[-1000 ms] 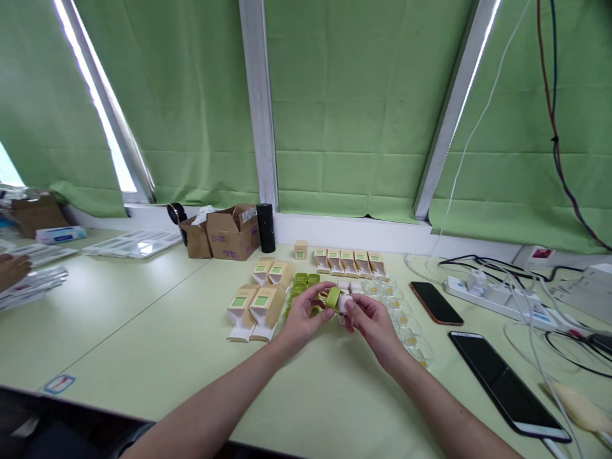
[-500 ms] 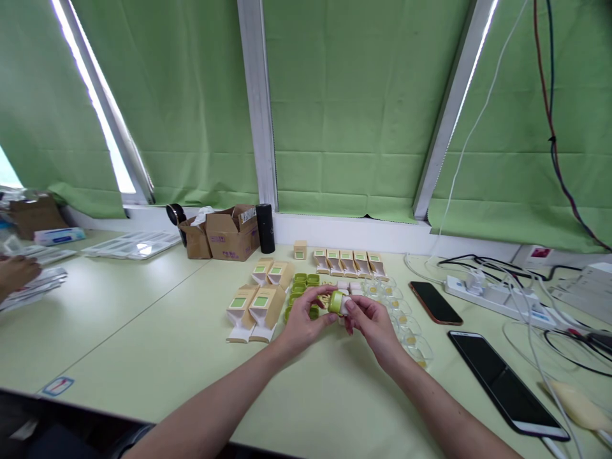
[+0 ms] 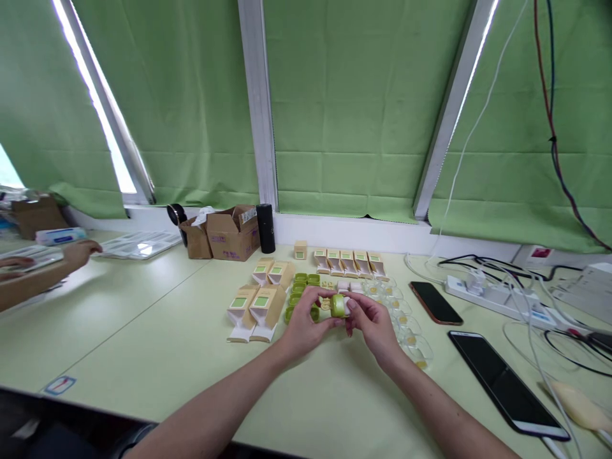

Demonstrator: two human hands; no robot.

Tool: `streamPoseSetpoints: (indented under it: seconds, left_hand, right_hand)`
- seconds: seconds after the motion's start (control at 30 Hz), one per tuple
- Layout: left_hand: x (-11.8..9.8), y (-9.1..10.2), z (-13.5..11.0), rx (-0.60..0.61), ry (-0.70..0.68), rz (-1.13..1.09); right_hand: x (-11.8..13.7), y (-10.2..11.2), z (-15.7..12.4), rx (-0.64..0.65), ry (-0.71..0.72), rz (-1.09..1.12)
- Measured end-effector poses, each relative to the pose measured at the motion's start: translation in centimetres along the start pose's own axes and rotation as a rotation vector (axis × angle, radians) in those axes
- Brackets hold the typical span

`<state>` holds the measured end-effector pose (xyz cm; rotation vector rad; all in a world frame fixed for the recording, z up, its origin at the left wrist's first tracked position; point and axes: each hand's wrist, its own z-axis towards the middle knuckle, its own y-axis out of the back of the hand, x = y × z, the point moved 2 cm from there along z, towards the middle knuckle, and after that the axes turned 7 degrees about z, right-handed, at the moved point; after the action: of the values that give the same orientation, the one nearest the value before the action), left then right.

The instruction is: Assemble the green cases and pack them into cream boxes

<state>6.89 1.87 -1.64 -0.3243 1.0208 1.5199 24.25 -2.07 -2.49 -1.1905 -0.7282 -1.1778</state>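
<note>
My left hand (image 3: 306, 320) and my right hand (image 3: 373, 320) meet above the table, both closed on one small piece. It is a green cap (image 3: 337, 306) with a white part on its right side, where my right fingertips pinch it. Left fingers hold the green side. Several green square caps (image 3: 297, 288) lie just beyond my left hand. Behind my hands sit small ring-shaped yellowish parts (image 3: 327, 284) and pinkish-white pieces (image 3: 354, 287). Clear cups with yellow centres (image 3: 408, 323) stand in rows beside my right hand.
Opened small cartons (image 3: 268, 305) stand left of the caps, with another carton row (image 3: 347, 261) behind. Two phones (image 3: 507, 382), a power strip (image 3: 497, 299) and loose cables lie right. At left, another person's hand (image 3: 81, 253) is by flat white sheets (image 3: 141, 245). Cardboard boxes (image 3: 233, 236) stand behind.
The green cap has turned slightly and sits a little lower between my hands. At the far left, the other person's hand has reached right, toward the flat sheets.
</note>
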Motion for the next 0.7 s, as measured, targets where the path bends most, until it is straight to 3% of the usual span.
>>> streamPoseSetpoints:
  seconds: [0.3, 0.7]
  left_hand:
    - [-0.19, -0.07, -0.05, -0.027, -0.162, 0.078]
    - [-0.54, -0.62, -0.57, -0.008, -0.161, 0.110]
  right_hand:
    - [-0.30, -0.22, -0.14, -0.035, 0.053, -0.039]
    - [-0.57, -0.34, -0.16, -0.034, 0.071, 0.014]
